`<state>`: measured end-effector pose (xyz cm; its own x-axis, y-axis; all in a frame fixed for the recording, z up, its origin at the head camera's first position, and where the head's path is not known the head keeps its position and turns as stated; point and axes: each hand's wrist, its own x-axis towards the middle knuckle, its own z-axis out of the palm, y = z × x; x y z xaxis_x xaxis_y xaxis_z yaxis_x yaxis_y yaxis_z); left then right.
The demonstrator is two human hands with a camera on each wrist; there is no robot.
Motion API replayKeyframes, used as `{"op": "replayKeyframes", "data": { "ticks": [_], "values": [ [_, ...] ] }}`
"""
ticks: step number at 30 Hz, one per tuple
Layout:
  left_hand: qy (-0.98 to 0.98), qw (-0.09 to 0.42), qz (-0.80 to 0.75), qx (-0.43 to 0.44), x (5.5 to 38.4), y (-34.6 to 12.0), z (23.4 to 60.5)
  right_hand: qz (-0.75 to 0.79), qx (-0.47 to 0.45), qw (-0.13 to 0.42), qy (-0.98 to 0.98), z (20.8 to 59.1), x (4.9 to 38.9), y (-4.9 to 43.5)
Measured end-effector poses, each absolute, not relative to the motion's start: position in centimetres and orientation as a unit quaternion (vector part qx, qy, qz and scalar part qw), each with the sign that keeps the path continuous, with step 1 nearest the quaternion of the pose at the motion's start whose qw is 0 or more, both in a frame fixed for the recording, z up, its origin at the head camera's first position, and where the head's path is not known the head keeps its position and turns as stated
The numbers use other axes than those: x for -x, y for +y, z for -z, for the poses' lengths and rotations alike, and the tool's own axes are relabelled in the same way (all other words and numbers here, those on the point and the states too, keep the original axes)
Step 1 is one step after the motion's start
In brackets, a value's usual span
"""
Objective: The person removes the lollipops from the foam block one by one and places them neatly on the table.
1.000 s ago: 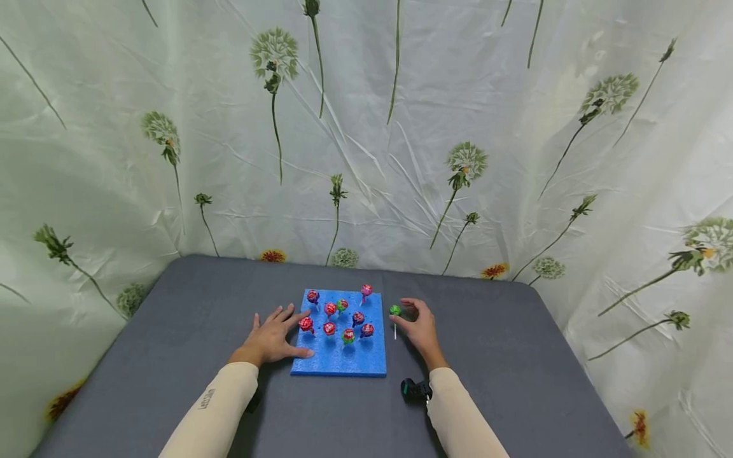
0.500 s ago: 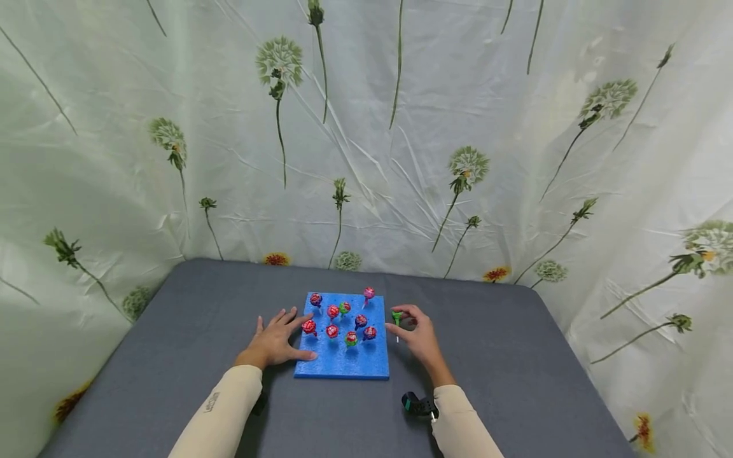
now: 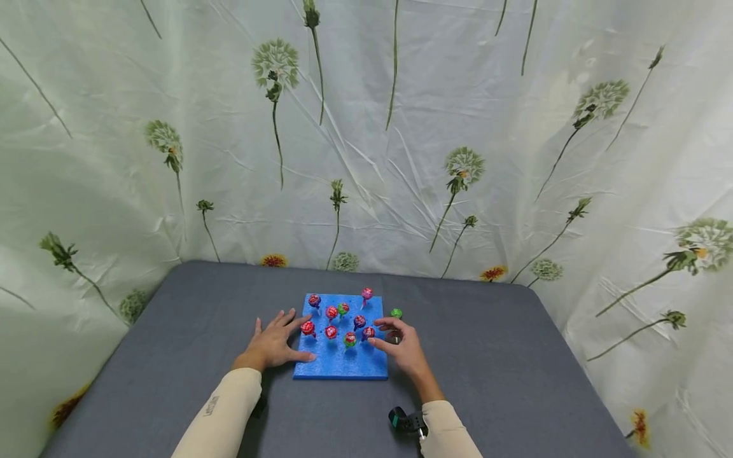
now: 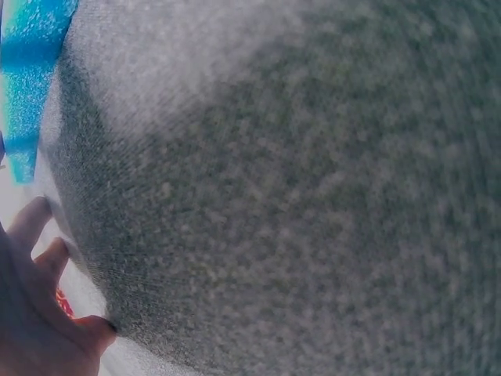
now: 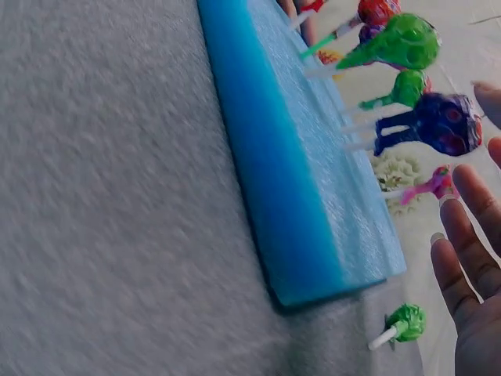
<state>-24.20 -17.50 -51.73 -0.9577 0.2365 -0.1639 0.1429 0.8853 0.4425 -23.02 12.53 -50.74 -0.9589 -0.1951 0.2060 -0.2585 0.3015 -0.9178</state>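
Observation:
A blue foam board (image 3: 321,367) bears several wrapped lollipops standing upright on their sticks. My left hand (image 3: 269,343) rests at the board's left edge with fingers spread, the thumb and a fingertip over the board beside a red lollipop (image 3: 308,328). Over the right edge, my right hand (image 3: 405,347) holds its thumb and fingers apart around a purple lollipop (image 3: 368,333). In the right wrist view a gap shows between those fingers (image 5: 462,258) and the dark purple wrapper (image 5: 450,125). A green lollipop (image 3: 396,313) lies off the board, on the right, partly behind the right hand.
The board lies on a grey cloth-covered table (image 3: 487,356). A white curtain (image 3: 366,159) printed with dandelions hangs behind the table and along its sides. A black strap device (image 3: 405,420) sits on the right wrist.
My right hand has let go of the green lollipop beside the board and moved left to the purple lollipop. The left hand keeps its place on the board.

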Motion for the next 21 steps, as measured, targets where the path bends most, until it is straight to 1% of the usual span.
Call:
{"op": "replayKeyframes", "data": {
  "ticks": [3,8,14,16,21],
  "values": [
    [0.964,0.105,-0.224,-0.099,24.2,-17.4,51.8,-0.575,-0.156,0.037,-0.802,50.9,22.8,12.3],
    [0.964,0.104,-0.225,-0.096,24.2,-17.4,51.8,-0.583,-0.15,0.041,-0.798,50.9,22.4,11.5],
    [0.964,0.11,-0.222,-0.095,24.3,-17.4,51.5,-0.59,-0.13,0.051,-0.795,49.0,21.1,10.4],
    [0.964,0.111,-0.223,-0.095,24.3,-17.4,51.5,-0.589,-0.122,0.049,-0.798,48.3,20.6,10.2],
    [0.964,0.113,-0.221,-0.094,24.2,-17.5,51.5,-0.587,-0.107,0.033,-0.802,48.0,20.3,9.8]
  ]
}}
